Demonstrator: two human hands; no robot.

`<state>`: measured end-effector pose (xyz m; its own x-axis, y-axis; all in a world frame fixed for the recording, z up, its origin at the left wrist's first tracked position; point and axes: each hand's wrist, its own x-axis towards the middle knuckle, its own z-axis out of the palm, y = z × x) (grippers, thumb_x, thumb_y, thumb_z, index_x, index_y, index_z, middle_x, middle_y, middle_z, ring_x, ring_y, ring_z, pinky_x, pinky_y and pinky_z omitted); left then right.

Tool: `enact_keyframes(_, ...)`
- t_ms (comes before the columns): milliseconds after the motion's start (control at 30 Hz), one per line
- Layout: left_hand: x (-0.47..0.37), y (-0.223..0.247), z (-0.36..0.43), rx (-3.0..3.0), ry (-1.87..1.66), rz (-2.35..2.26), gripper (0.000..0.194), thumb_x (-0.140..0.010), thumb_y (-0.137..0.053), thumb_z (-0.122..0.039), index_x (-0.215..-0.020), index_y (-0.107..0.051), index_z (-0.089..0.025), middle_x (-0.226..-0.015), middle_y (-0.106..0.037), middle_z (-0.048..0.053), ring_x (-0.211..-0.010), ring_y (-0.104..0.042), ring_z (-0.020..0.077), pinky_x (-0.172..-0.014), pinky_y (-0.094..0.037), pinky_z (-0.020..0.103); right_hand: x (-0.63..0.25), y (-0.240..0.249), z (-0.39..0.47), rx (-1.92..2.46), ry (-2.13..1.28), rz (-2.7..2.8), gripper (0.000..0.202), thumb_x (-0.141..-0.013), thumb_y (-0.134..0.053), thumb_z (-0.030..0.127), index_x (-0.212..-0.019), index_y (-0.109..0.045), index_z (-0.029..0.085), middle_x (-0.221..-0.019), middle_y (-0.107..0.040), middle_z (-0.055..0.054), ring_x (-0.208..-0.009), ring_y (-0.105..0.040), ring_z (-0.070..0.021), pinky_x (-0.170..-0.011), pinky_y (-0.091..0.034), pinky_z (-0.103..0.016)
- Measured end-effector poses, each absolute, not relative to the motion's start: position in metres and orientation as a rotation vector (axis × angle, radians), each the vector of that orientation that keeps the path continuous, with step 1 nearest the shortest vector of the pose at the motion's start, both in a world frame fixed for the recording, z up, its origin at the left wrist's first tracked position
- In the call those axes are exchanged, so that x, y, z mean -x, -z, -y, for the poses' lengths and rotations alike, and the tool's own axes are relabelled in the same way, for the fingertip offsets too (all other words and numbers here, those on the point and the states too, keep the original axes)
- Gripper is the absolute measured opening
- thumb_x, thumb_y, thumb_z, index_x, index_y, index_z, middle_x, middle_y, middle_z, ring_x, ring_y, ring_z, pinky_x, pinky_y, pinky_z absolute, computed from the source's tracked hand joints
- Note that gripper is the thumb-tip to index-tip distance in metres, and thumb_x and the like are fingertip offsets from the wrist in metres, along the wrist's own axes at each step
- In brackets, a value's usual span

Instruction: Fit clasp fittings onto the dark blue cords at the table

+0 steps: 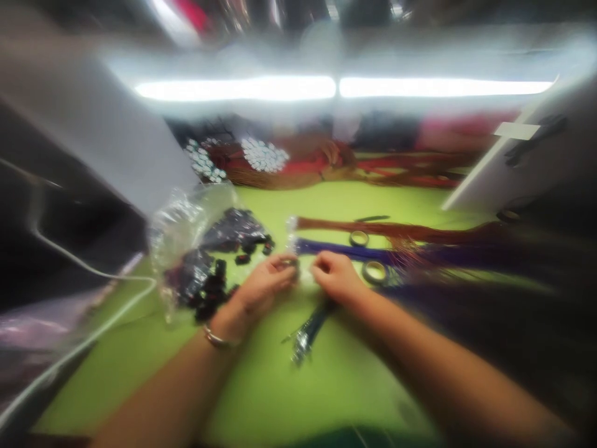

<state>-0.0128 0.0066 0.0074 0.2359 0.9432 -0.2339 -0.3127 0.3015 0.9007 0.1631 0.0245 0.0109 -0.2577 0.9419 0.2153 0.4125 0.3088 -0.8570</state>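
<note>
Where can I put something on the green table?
Bare: between the forearms, in front of the silver-tipped wires; also between the front brown wires and the reddish wires behind. Crowded: around the plastic bag and tape rolls.

2 bright tube lights (236,88) shine end to end above the green tabletop (261,398). A pale cord (107,326) bends along its left side. At the back lie red-brown wires (410,165), blurred, between slanted pale panels (116,124).

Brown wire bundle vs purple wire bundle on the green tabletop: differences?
Color: the brown wire bundle is reddish brown; the purple wire bundle is dark violet.
Position: the brown one lies farther back; the purple one is nearer the right hand.
Shared: whitish left ends.
</note>
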Motion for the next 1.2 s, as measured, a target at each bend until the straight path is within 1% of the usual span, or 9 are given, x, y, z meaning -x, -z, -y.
enact_keyframes(133,0.012,-0.007,-0.004,-0.928,-1.001,-0.963,0.036,-0.071,-0.073,-0.023,-0.102,-0.057,-0.014,-0.076,-0.066,0.005,-0.062,-0.063,0.0121,-0.058,-0.049,0.022,-0.163,-0.007,-0.023,1.154,-0.754,1.952,0.013,-0.073,-0.051,0.015,-0.06,-0.054,0.016,-0.056,-0.056,0.003,-0.053,-0.043,-0.0077,-0.053,-0.032,-0.02)
enact_keyframes(467,0.019,0.002,-0.008,-1.078,-0.921,-0.924,0.034,-0.072,-0.072,-0.026,-0.101,-0.058,-0.015,-0.076,-0.064,0.003,-0.063,-0.062,0.0126,-0.057,-0.047,0.023,-0.157,-0.005,-0.019,1.196,-0.855,1.941,0.016,-0.073,-0.054,0.013,-0.057,-0.053,0.016,-0.056,-0.055,0.003,-0.054,-0.043,-0.0077,-0.053,-0.03,-0.02)
enact_keyframes(633,0.046,-0.023,-0.009,-1.328,-0.613,-0.911,0.03,-0.073,-0.07,-0.026,-0.1,-0.061,-0.015,-0.076,-0.066,0.005,-0.065,-0.063,0.0154,-0.061,-0.049,0.027,-0.16,-0.014,-0.023,1.086,-1.049,2.057,0.016,-0.079,-0.054,0.02,-0.065,-0.06,0.015,-0.06,-0.058,0.002,-0.057,-0.048,-0.0083,-0.057,-0.036,-0.02)
enact_keyframes(667,0.05,-0.028,-0.008,-1.392,-0.499,-0.903,0.03,-0.073,-0.07,-0.026,-0.1,-0.062,-0.016,-0.075,-0.067,0.005,-0.066,-0.063,0.016,-0.061,-0.05,0.028,-0.161,-0.015,-0.025,1.108,-0.983,2.123,0.015,-0.08,-0.053,0.021,-0.069,-0.062,0.015,-0.064,-0.059,0.001,-0.061,-0.05,-0.0092,-0.06,-0.037,-0.021)
enact_keyframes(767,0.055,-0.035,-0.006,-1.58,-0.282,-0.879,0.024,-0.07,-0.07,-0.022,-0.093,-0.067,-0.018,-0.082,-0.069,0.006,-0.072,-0.063,0.0176,-0.063,-0.05,0.027,-0.16,-0.011,-0.029,1.246,-0.564,2.35,0.008,-0.079,-0.056,0.021,-0.079,-0.063,0.018,-0.083,-0.06,-0.003,-0.075,-0.052,-0.0132,-0.064,-0.037,-0.024)
enact_keyframes(867,0.052,-0.032,-0.005,-1.664,-0.227,-0.835,0.021,-0.068,-0.07,-0.019,-0.088,-0.071,-0.021,-0.081,-0.069,0.005,-0.07,-0.062,0.0184,-0.062,-0.05,0.026,-0.154,0.0,-0.028,1.31,-0.305,2.547,0.009,-0.081,-0.053,0.024,-0.08,-0.061,0.02,-0.087,-0.057,-0.005,-0.074,-0.051,-0.0147,-0.057,-0.034,-0.024)
enact_keyframes(967,0.05,-0.03,-0.004,-1.622,-0.269,-0.795,0.021,-0.068,-0.069,-0.017,-0.088,-0.072,-0.023,-0.081,-0.069,0.005,-0.068,-0.062,0.0181,-0.06,-0.049,0.025,-0.148,0.007,-0.028,1.379,-0.235,2.603,0.013,-0.083,-0.047,0.019,-0.079,-0.059,0.019,-0.084,-0.057,-0.006,-0.067,-0.05,-0.0142,-0.054,-0.032,-0.025)
enact_keyframes(1033,0.048,-0.03,-0.004,-1.559,-0.356,-0.811,0.021,-0.07,-0.068,-0.018,-0.09,-0.071,-0.022,-0.081,-0.068,0.005,-0.067,-0.061,0.0169,-0.06,-0.049,0.025,-0.149,0.006,-0.031,1.399,-0.29,2.51,0.012,-0.082,-0.046,0.017,-0.08,-0.058,0.018,-0.084,-0.058,-0.007,-0.066,-0.05,-0.0142,-0.056,-0.033,-0.026)
enact_keyframes(1200,0.03,-0.022,-0.006,-1.262,-0.87,-0.913,0.025,-0.071,-0.07,-0.02,-0.095,-0.065,-0.017,-0.085,-0.066,0.006,-0.068,-0.06,0.0135,-0.062,-0.047,0.023,-0.164,-0.009,-0.039,1.298,-0.575,1.924,0.01,-0.078,-0.047,0.019,-0.072,-0.055,0.017,-0.069,-0.058,-0.002,-0.065,-0.05,-0.013,-0.062,-0.038,-0.024)
